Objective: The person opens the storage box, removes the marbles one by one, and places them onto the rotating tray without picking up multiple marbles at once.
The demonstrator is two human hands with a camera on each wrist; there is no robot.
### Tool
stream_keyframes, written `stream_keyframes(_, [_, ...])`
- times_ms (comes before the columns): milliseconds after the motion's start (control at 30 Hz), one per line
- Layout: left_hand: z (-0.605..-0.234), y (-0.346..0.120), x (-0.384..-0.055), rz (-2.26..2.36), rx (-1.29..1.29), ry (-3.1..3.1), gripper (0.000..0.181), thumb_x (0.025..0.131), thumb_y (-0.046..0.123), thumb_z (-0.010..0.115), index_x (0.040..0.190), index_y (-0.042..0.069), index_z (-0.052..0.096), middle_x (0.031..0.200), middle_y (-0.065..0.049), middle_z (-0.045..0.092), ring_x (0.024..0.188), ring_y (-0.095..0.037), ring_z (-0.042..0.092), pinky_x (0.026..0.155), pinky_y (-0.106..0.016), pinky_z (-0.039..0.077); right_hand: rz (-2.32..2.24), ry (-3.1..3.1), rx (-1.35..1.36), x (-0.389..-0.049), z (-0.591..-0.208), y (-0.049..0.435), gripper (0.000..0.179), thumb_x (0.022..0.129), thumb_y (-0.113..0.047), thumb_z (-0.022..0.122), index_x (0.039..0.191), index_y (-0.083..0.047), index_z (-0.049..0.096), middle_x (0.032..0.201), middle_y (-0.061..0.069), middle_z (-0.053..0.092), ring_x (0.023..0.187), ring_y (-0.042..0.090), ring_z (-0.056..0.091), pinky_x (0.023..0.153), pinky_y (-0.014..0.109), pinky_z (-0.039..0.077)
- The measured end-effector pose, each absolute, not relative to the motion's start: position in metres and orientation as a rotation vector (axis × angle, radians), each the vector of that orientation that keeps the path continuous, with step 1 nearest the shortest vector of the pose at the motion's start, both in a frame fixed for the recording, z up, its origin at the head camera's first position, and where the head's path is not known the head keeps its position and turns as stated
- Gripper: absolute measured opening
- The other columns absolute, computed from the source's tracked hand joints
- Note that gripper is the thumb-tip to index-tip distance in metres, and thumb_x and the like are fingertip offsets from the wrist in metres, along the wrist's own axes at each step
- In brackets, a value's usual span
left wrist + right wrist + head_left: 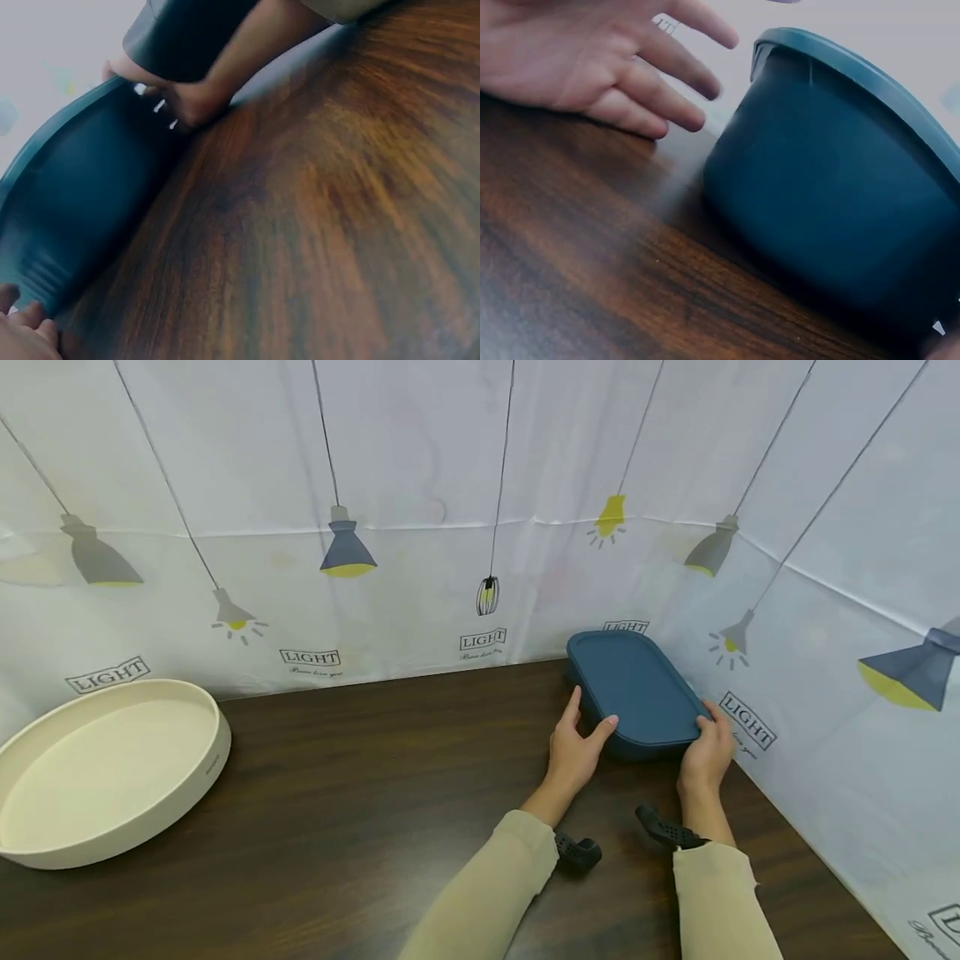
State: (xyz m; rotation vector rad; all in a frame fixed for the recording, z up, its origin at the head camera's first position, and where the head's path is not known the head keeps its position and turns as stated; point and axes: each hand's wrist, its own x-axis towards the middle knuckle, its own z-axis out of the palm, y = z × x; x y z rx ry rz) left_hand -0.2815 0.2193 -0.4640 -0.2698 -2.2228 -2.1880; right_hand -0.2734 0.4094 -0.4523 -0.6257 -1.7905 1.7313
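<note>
A dark blue lidded box (637,685), rectangular with rounded corners, sits in the far right corner of the table. My left hand (573,747) is at its near left corner, thumb and forefinger spread apart. The right wrist view shows that left hand (615,64) with straight, parted fingers and a gap beside the end of the box (832,180). At the near right corner my right hand (707,756) holds the box, its thumb over the lid edge and its fingers round the side. Part of this right hand (199,101) appears blurred in the left wrist view.
A round cream tray (112,777) with a raised rim stands at the far left of the dark wooden table (360,827). White sheets (420,460) printed with lamps hang behind and to the right, close against the box.
</note>
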Motion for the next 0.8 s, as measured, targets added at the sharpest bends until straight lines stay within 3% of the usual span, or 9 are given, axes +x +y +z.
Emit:
stream_keyframes(533, [-0.470,0.208,-0.275,-2.245,-0.299,-2.160,0.068,0.096,0.038,0.068,0.156,0.028,0.040,0.156,0.000,0.049,0.140,-0.020,0.051,0.111,-0.039,0.048,1.732,-1.820,-0.568,-0.268,-0.461,0.405,0.047,0.103,-0.015,0.035,0.145,-0.018,0.057,0.162,0.004,0.038,0.143,0.027,0.038,0.119,0.044,0.029])
stream_keyframes(667, [-0.469,0.201,-0.275,-2.256,-0.298,-2.151,0.068,0.095,0.036,0.068,0.156,0.027,0.040,0.154,-0.001,0.051,0.139,-0.018,0.052,0.109,-0.040,0.049,1.741,-1.830,-0.505,-0.268,-0.463,0.404,0.048,0.101,-0.011,0.036,0.143,-0.017,0.059,0.161,0.004,0.041,0.142,0.024,0.040,0.114,0.035,0.034])
stream_keyframes(800, [-0.467,0.192,-0.276,-2.264,-0.300,-2.147,0.067,0.095,0.036,0.068,0.156,0.027,0.041,0.153,-0.001,0.052,0.139,-0.018,0.052,0.109,-0.041,0.049,1.773,-1.806,-0.455,-0.269,-0.463,0.403,0.046,0.100,-0.008,0.038,0.140,-0.012,0.062,0.156,0.001,0.047,0.126,0.013,0.050,0.092,0.020,0.041])
